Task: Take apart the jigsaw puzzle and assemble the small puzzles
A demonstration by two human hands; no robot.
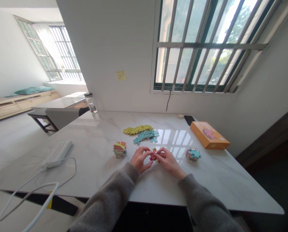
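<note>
Both my hands meet over the white marble table (100, 174), pinching small red and yellow puzzle pieces (154, 155) between them. My left hand (140, 160) curls its fingers round the pieces from the left. From the right, my right hand (168, 162) grips the same pieces with its fingertips. A stack of puzzle pieces (120, 149) stands just left of my left hand. A smaller pile of pieces (193, 154) lies right of my right hand. Joined yellow pieces (137, 129) and joined teal pieces (146, 136) lie flat behind my hands.
An orange puzzle box (209, 134) sits at the right, a black phone (189, 120) behind it. A white power strip (58, 153) with looping cable lies at the left. A clear bottle (90, 102) stands at the far left corner. A barred window (206, 45) is ahead.
</note>
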